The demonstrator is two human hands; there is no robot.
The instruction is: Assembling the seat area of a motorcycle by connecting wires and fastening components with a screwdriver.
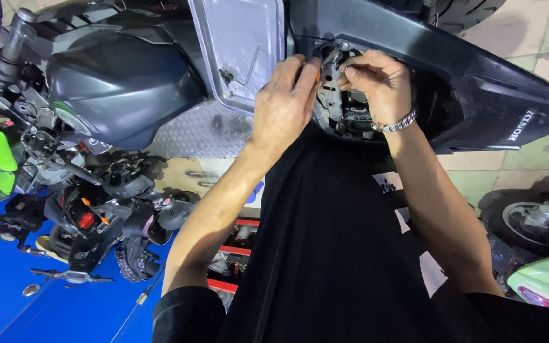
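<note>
Head view: left hand (285,105) and right hand (376,79), fingers curled, pinching the grey metal bracket (330,95) inside the motorcycle tail (478,82).

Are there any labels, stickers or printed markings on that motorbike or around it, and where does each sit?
Lettering: white, on the black tail panel, far right.
Round sticker: green and white, lower edge of the dark fuel tank, left.
Shirt print: white patches on the person's black shirt, below the right hand.

Left hand (285,105), right hand (376,82): raised, fingers curled.
</note>
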